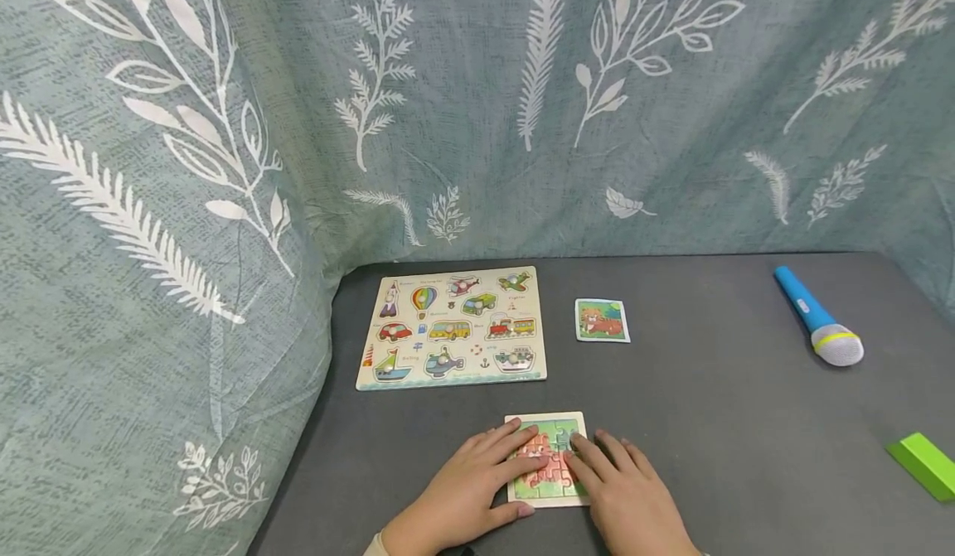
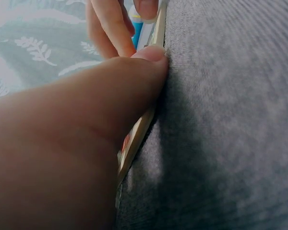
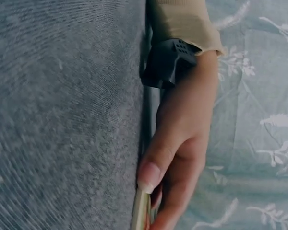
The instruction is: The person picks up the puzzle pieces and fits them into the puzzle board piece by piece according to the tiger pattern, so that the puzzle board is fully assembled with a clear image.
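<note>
In the head view a small jigsaw puzzle (image 1: 550,490) in a pale wooden frame lies on the dark table near the front edge. Red and green pieces fill the part that shows. My left hand (image 1: 466,490) rests across its left side, fingers stretched over the pieces and thumb by the near edge. From the right, my right hand (image 1: 634,498) touches the puzzle's right side with its fingertips; its thumb is hidden. In the left wrist view the left thumb (image 2: 134,81) lies against the board's edge (image 2: 139,139).
Beyond the hands lie a wooden vehicle peg puzzle (image 1: 455,328) and a small picture card (image 1: 602,321). On the right are a blue toy microphone (image 1: 813,311) and a green block (image 1: 925,465). A leaf-patterned curtain (image 1: 462,125) hangs behind and left of the table.
</note>
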Demonstrator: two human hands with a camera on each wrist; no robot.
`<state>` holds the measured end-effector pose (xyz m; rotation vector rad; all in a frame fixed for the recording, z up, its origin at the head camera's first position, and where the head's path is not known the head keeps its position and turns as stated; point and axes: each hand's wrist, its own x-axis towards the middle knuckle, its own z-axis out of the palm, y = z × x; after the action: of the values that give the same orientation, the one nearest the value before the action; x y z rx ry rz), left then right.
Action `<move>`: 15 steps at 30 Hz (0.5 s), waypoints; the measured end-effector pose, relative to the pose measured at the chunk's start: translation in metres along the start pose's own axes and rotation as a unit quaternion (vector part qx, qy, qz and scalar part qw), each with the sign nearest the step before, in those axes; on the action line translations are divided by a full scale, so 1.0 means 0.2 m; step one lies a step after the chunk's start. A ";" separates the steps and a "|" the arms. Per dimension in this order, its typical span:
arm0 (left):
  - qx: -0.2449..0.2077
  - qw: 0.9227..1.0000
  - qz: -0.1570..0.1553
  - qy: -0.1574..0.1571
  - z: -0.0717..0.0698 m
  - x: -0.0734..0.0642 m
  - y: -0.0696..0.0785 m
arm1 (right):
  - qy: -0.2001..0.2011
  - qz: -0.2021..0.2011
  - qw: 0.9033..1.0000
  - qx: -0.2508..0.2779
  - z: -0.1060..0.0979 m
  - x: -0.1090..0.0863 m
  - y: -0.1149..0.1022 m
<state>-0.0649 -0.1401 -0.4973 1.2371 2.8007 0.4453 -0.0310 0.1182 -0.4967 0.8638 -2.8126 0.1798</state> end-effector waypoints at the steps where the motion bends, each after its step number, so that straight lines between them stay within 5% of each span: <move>1: 0.000 1.000 0.000 0.000 0.00 0.00 0.00 | -0.002 -0.001 1.000 0.003 0.00 0.00 0.00; 9: 0.001 1.000 0.000 0.002 -0.01 -0.02 0.01 | 0.023 -0.026 0.999 0.024 0.03 0.00 0.02; 15: 0.002 1.000 0.000 0.011 0.00 -0.01 0.02 | 0.042 -0.049 0.998 -0.023 0.05 0.00 0.01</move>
<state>-0.0605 -0.1401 -0.4956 1.2398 2.8212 0.4546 -0.0340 0.1182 -0.5063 0.9573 -2.6795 0.1316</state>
